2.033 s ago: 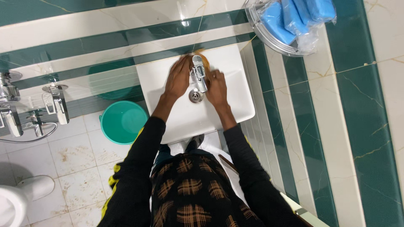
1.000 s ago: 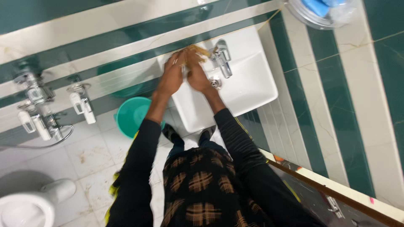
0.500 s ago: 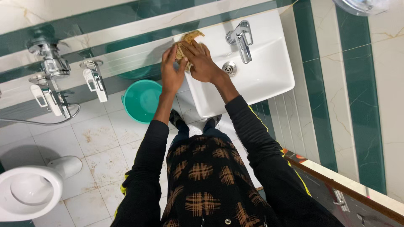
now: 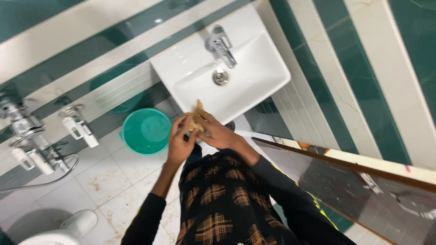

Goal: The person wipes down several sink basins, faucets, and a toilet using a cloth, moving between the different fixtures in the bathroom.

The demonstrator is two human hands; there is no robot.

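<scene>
Below the white sink (image 4: 254, 86), left hand (image 4: 178, 146) and right hand (image 4: 219, 134) seemingly grip a brown scrubber (image 4: 196, 120).

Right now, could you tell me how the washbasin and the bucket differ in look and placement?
The washbasin is white and rectangular; the bucket is teal and round. The washbasin is fixed to the wall with a chrome tap; the bucket stands on the floor below. Both are open-topped.

We see bright, even light, a glare spot on the glossy wall tiles (image 4: 158, 20), and slight blur throughout.
</scene>
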